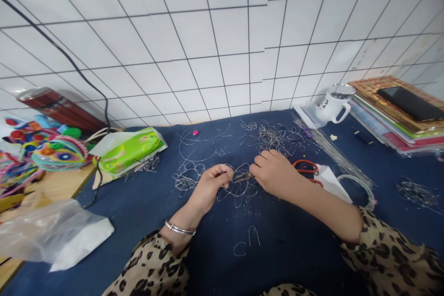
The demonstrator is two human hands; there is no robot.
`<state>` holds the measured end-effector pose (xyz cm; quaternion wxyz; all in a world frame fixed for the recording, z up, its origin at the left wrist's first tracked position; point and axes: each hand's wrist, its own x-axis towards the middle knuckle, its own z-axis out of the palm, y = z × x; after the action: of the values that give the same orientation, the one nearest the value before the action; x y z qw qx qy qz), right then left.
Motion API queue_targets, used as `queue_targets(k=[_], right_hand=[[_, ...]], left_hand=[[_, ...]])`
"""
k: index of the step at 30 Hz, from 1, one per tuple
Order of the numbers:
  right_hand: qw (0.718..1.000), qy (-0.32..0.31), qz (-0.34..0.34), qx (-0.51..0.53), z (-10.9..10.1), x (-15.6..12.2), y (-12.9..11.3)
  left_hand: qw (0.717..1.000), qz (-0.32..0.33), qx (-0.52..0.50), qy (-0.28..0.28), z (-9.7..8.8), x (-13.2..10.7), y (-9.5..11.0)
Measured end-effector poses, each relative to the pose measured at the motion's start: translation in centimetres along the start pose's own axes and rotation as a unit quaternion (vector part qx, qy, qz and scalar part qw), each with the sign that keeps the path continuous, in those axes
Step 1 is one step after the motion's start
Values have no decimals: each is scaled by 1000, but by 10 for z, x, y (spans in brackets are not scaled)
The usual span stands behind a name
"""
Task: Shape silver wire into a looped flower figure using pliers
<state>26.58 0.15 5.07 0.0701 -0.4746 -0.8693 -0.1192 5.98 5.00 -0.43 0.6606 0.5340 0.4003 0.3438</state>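
My left hand (215,184) pinches a looped wire piece (239,192), whose thin silvery loops spread below the fingers. My right hand (272,171) is closed round a pair of pliers (243,176); their dark jaws point left, at the wire beside my left fingertips. Whether the jaws grip the wire is too small to tell. Left of my left hand lies another bundle of wire loops (187,178). Behind my right hand sits a tangled heap of wire (274,136). Two short bent wires (254,236) rest on the dark blue cloth nearer to me.
Red-handled scissors (305,165) lie by my right forearm, near straight wires (342,157). A white mug (336,104) and stacked books with a phone (411,103) stand at right. At left are a green tissue pack (130,150), a plastic bag (52,233) and a reddish flask (64,108).
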Motion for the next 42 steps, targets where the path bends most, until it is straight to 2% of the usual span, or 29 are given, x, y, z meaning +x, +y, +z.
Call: queue_targets(k=[3,7,20,26,34,42], right_hand=[[999,-8,2,33,1,0,0],[996,-14,41,72,1,1,3],[988,-27,122,88,2,1,9],[990,-32,110,85,2,0,8],[993,-37,95,55,-3,-2,3],[995,-31,92,21,-6,-3,-1]], left_hand=[[1000,-5,-7,-8,1,-1,1],[1000,-8,-14,-14,3,-2,4],[999,-11,0,-30,4,-3,4],[1000,-23,-12,-16,8,-5,9],[998,-35,-46,-14,6,-2,2],[999,-25,-36,-2,5,-1,0]])
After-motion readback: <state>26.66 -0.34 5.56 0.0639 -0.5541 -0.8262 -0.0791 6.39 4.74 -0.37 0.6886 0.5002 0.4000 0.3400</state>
